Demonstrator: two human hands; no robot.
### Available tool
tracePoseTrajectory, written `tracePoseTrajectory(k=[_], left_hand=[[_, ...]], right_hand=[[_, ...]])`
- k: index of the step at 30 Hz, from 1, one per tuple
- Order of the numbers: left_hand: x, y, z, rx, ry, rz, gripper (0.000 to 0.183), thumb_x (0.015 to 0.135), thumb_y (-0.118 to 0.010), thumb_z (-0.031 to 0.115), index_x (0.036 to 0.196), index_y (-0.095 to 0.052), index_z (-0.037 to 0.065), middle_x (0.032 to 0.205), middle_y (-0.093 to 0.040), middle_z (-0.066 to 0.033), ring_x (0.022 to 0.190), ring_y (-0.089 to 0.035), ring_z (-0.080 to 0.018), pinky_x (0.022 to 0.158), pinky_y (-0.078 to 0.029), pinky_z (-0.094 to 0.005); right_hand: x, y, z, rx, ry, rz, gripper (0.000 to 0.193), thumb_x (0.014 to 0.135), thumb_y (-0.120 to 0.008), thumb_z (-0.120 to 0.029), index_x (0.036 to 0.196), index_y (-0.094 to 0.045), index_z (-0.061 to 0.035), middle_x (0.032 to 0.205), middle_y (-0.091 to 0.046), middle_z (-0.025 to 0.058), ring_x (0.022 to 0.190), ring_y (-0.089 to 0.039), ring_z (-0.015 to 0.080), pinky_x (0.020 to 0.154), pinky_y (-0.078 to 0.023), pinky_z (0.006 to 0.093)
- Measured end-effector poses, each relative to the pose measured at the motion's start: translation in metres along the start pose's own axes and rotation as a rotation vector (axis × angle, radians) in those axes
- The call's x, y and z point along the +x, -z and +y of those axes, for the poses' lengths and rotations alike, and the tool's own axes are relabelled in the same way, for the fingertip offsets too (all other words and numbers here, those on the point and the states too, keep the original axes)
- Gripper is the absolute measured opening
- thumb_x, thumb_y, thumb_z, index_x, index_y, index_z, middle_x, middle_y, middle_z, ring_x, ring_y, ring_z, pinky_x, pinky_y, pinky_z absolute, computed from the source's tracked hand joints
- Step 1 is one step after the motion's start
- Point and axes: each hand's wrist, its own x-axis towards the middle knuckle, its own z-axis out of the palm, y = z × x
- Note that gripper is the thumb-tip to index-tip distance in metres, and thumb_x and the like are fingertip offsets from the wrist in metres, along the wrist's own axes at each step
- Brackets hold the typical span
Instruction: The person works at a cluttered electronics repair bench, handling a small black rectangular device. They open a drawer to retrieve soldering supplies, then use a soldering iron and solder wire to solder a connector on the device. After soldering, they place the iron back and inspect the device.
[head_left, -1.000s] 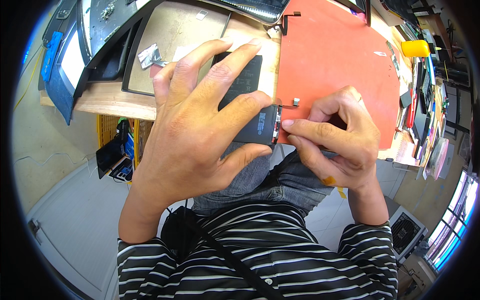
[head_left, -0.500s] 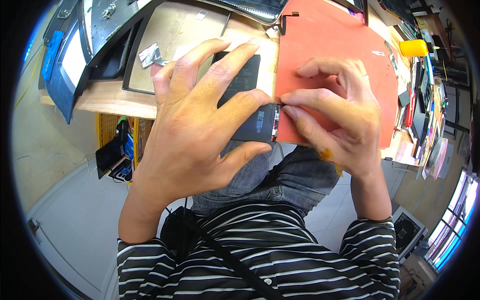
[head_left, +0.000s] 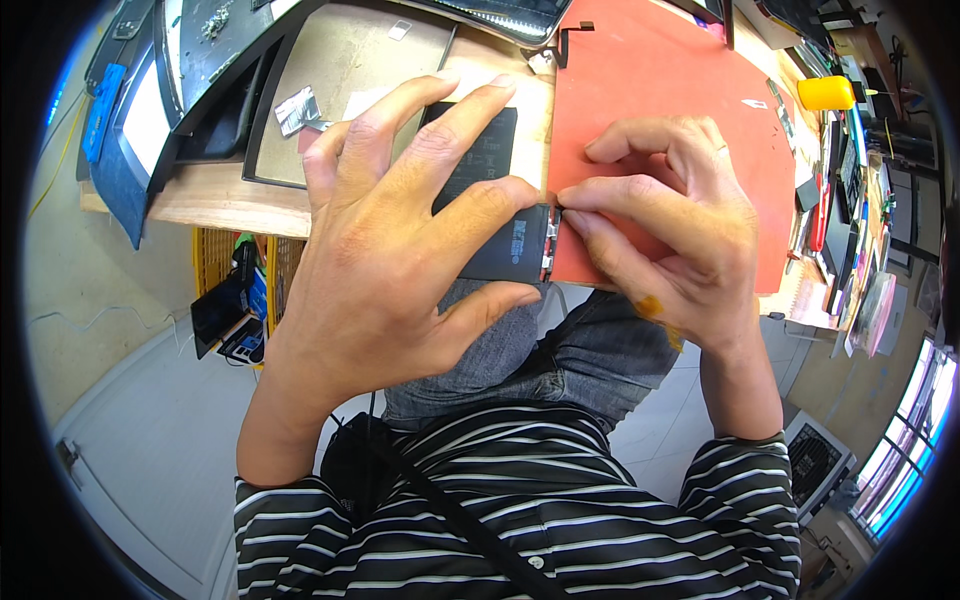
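A flat black battery (head_left: 500,255), stepped in outline, lies at the table's front edge, its right end reaching the red mat. Along that end runs a narrow strip (head_left: 551,240) with small silvery and red parts, perhaps its circuit board. My left hand (head_left: 385,235) is spread over the battery, index fingertip at its upper corner and thumb at its lower edge, holding it between them. My right hand (head_left: 670,220) pinches thumb and index finger together at the strip's upper corner; a tiny dark bit shows there, too small to name. Amber tape (head_left: 652,308) sticks to the base of my right thumb.
A black-edged panel (head_left: 350,60) with a crumpled silvery foil (head_left: 297,110) lies at left. The red mat (head_left: 670,80) covers the right side, a black flex piece (head_left: 566,48) on its far edge. A yellow container (head_left: 827,95) and stacked parts stand far right.
The battery and both hands have shifted very slightly left in the picture, along with the mat. The grip of each hand looks the same.
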Motion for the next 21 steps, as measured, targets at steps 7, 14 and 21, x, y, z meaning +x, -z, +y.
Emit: tracePoseTrajectory(k=[7, 14, 21], left_hand=[[0.0001, 0.0012, 0.0000, -0.013, 0.000, -0.011, 0.058, 0.066, -0.090, 0.046, 0.115, -0.076, 0.016, 0.157, -0.054, -0.0124, 0.146, -0.043, -0.0389, 0.114, -0.032, -0.0539], [-0.0009, -0.0008, -0.0010, -0.004, -0.005, -0.002, 0.058, 0.066, -0.090, 0.047, 0.114, -0.076, 0.018, 0.156, -0.055, -0.0129, 0.146, -0.043, -0.0397, 0.115, -0.030, -0.0544], [-0.0007, -0.0018, 0.0009, -0.001, 0.001, 0.012, 0.056, 0.065, -0.090, 0.046, 0.110, -0.076, 0.016, 0.155, -0.055, -0.0127, 0.145, -0.043, -0.0399, 0.113, -0.031, -0.0544]], right_hand=[[-0.0003, -0.0025, 0.0000, 0.003, -0.004, 0.005, 0.030, 0.071, -0.083, 0.003, 0.099, -0.081, -0.0062, 0.110, -0.066, 0.0112, 0.103, -0.063, 0.0249, 0.085, -0.057, 0.0345], [-0.0008, -0.0012, -0.0006, -0.002, -0.006, 0.000, 0.029, 0.071, -0.083, 0.004, 0.099, -0.081, -0.0054, 0.109, -0.066, 0.0119, 0.103, -0.063, 0.0254, 0.085, -0.057, 0.0347], [-0.0008, -0.0019, -0.0001, 0.015, -0.005, 0.005, 0.029, 0.071, -0.083, 0.005, 0.098, -0.081, -0.0044, 0.109, -0.066, 0.0121, 0.103, -0.062, 0.0253, 0.084, -0.057, 0.0346]])
